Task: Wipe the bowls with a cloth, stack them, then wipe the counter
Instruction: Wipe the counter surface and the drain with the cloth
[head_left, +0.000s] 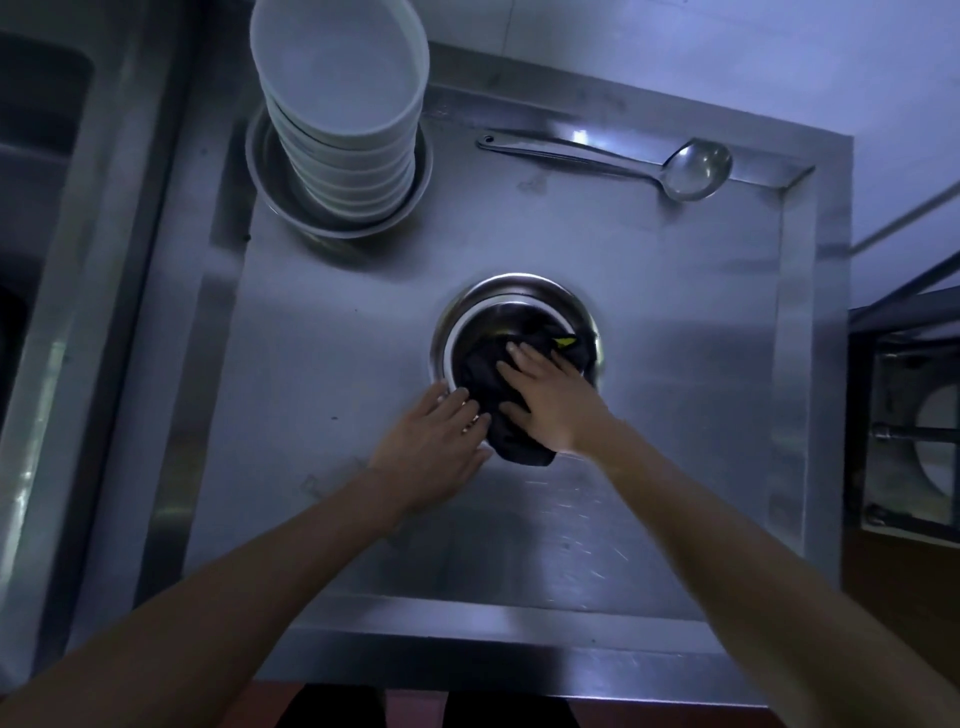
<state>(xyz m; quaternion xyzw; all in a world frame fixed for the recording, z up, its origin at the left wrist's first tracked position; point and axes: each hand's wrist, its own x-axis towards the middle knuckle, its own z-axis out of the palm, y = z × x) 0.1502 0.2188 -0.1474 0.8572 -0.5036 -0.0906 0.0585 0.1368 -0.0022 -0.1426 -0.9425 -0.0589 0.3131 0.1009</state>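
A steel bowl (478, 312) stands on the steel counter (332, 395), right of centre. A dark cloth (480, 374) with a yellow tag lies inside it and hangs over the near rim. My right hand (553, 397) presses flat on the cloth with fingers spread. My left hand (434, 449) rests against the bowl's near left rim, fingers straight and touching the cloth's edge. At the back left, a tall stack of white bowls (337, 88) stands inside a steel bowl (270, 192).
A steel ladle (618, 161) lies along the back right of the counter. A raised edge (795, 364) borders the counter on the right. A sink (36, 156) is to the left. A shelf unit (909, 415) stands at the right.
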